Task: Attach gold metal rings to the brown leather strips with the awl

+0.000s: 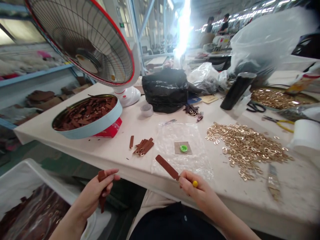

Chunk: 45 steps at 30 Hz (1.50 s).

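Observation:
My left hand, left of my lap and off the table's front edge, is closed around brown strips. My right hand, at the table's edge, pinches one end of a long brown strip. A yellow-tipped tool pokes out from the same hand. Beyond it, a small green cup sits on a cardboard square on clear plastic sheeting. Several strips with metal rings lie in a small pile, with a single strip to their left.
A round tin of brown strips and a fan stand at the left. Gold rings are heaped at the right, near a clear-handled tool and yellow-handled pliers. A black bag stands behind. A white bin is at lower left.

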Motion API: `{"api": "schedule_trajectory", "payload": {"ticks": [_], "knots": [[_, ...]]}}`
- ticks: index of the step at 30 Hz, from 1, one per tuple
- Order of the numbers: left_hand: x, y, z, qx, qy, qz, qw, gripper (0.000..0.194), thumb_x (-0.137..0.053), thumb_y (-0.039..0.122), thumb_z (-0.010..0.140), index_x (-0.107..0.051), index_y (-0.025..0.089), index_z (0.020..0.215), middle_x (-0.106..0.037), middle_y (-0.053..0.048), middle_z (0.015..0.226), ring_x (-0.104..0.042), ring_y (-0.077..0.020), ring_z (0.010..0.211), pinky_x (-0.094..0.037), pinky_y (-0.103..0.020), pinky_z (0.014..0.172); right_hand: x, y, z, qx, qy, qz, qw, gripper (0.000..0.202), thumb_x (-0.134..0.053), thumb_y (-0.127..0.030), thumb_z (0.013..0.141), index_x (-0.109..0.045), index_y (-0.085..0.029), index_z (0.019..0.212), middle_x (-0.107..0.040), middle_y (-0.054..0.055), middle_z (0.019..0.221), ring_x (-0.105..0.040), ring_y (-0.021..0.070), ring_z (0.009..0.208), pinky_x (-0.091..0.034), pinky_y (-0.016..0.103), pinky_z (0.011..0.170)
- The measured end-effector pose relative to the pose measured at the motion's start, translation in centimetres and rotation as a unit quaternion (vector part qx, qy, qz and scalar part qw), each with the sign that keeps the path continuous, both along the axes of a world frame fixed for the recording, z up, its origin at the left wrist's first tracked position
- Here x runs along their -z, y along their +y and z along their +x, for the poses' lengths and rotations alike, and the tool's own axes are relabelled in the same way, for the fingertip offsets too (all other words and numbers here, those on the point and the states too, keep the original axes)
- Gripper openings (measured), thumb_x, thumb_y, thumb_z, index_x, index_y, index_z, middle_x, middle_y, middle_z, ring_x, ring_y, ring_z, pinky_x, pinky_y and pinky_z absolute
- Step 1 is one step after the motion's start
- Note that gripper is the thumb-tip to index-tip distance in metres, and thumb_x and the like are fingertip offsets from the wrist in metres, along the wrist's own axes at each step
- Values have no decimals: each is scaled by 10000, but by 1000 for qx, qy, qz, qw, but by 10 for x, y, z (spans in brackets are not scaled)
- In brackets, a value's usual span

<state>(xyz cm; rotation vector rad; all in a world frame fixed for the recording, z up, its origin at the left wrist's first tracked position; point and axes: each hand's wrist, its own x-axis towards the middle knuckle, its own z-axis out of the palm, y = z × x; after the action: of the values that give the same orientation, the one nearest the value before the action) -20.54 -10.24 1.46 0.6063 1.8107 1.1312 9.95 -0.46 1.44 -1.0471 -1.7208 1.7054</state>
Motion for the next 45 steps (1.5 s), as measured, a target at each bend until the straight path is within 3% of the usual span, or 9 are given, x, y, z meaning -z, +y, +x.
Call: {"api": "schedule_trajectory", "payload": {"ticks": [4,8,15,20,23,28,31,38,45], "knots": [[-15,8,31,53,27,-9,998,353,-690,358,650,-650,174,948,-688,-14,730,-408,-46,408,-298,-167,364,-1,-2,-4,-15,5,-4,1000,242,-413,-331,805,-397,-193,606,-315,-51,558,-291,101,530,-256,235,499],[-21,30,94,162,1,36,986,289,-712,365,617,-694,187,844,-709,-32,754,-619,-173,723,-481,-247,650,-6,-6,-9,-14,25,11,1000,225,-414,-319,807,-421,-185,626,-343,-46,574,-316,101,548,-277,229,511],[-8,69,160,192,-4,158,969,131,-652,289,680,-625,174,736,-664,-20,699,-623,-170,688,-500,-266,644,-1,-2,3,41,-7,77,996,219,-427,-294,812,-407,-187,622,-357,-48,564,-339,100,557,-287,219,512],[-1,74,160,279,282,346,850,154,-529,140,766,-645,223,825,-613,-34,813,-604,-135,712,-493,-218,626,9,7,2,89,2,78,993,236,-423,-304,810,-396,-186,607,-385,-42,573,-369,107,574,-306,228,537],[3,75,160,303,336,384,805,244,-514,91,760,-630,239,915,-641,-52,913,-624,-147,816,-500,-226,711,15,11,-1,98,20,59,993,241,-418,-310,821,-400,-186,616,-390,-41,578,-373,109,582,-313,229,543],[3,88,165,218,151,257,929,45,-589,219,737,-617,190,757,-641,-9,706,-610,-138,650,-500,-224,582,18,16,5,92,34,51,994,284,-431,-376,837,-432,-182,631,-376,-50,558,-353,98,544,-301,218,510],[-7,96,168,144,-14,124,982,186,-643,341,686,-566,171,689,-485,72,465,-418,-71,396,-345,-169,359,15,18,15,73,38,66,994,212,-514,-371,804,-510,-173,728,-403,-53,573,-355,89,518,-304,206,482],[-17,96,173,134,-187,55,972,308,-718,383,593,-503,175,663,-374,113,387,-255,-30,357,-174,-145,355,1,26,28,27,-12,330,944,122,-527,-206,815,-626,-196,885,-570,55,813,-541,149,720,-430,257,645],[0,97,174,148,-90,118,978,296,-742,409,541,-606,177,665,-603,14,588,-549,-147,573,-439,-235,527,2,32,23,15,-34,298,954,134,-519,-218,811,-640,-182,765,-551,34,723,-530,138,662,-417,235,600]]}}
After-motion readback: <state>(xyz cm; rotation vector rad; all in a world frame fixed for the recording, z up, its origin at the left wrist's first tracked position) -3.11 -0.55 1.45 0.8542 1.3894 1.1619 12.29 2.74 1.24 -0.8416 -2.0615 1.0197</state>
